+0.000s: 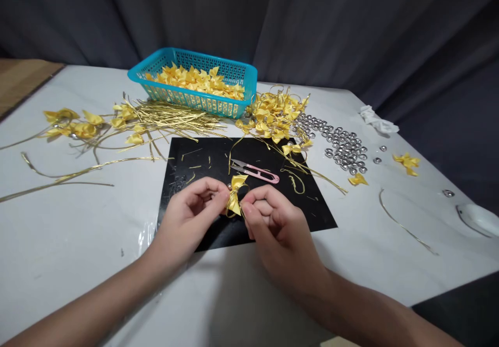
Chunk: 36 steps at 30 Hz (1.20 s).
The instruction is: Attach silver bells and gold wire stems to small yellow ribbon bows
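Note:
Over the black mat (179,160), a yellow ribbon bow (235,196) with gold cord looped round it is held up between both hands. My left hand (198,209) pinches the bow's left side with thumb and forefinger. On its right side, my right hand (273,222) is closed at the gold cord, thumb against forefinger. A small bead shows by the left fingertips. Just beyond the hands lie pink-handled thread snips (259,173), blades pointing left. Short gold cord scraps are scattered on the mat.
Behind the mat stands a blue basket (191,96) of yellow bows. Gold cords (175,118) lie before it, with tied bows (273,110) to its right. Silver bells or beads (345,147) spread farther right, near white ribbon (376,121). A white dish-like object (479,219) sits at the right edge.

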Available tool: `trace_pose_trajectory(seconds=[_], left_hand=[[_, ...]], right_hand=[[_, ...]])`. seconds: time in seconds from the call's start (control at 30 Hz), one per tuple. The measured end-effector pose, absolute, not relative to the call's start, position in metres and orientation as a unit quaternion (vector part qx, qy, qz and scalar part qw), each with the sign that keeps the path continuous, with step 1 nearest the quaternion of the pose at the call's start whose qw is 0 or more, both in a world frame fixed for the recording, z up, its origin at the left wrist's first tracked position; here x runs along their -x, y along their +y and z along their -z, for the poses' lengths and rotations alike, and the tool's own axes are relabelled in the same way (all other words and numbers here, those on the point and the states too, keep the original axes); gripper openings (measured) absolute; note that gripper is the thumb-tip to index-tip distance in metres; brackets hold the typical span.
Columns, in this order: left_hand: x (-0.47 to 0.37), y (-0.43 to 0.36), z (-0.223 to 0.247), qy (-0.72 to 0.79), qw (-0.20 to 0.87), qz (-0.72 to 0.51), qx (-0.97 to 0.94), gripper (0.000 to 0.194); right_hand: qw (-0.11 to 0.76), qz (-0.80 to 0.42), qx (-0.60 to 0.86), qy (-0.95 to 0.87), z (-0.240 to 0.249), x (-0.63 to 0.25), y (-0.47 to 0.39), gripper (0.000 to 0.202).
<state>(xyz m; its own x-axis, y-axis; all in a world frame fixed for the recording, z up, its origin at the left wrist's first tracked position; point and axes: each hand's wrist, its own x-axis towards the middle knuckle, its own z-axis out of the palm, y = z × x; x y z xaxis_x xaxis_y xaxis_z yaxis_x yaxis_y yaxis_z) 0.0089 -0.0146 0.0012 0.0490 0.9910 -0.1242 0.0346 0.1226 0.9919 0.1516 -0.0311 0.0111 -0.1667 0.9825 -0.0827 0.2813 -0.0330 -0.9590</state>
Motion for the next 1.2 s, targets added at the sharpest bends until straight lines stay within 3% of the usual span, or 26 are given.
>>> trace_pose_trajectory(seconds=[0.53,1.2], left_hand=[[-0.0085,-0.0123,-0.0027,0.532,0.591,-0.439,-0.417,0.008],[-0.0070,-0.0127,0.0002,0.531,0.584,-0.442,-0.426,0.007]], right_hand=[[0.398,-0.444,0.524,-0.608,-0.0164,-0.1534,-0.0344,0.013],[0.360,-0.461,0.546,-0.600,-0.0105,-0.1526,-0.0307,0.013]])
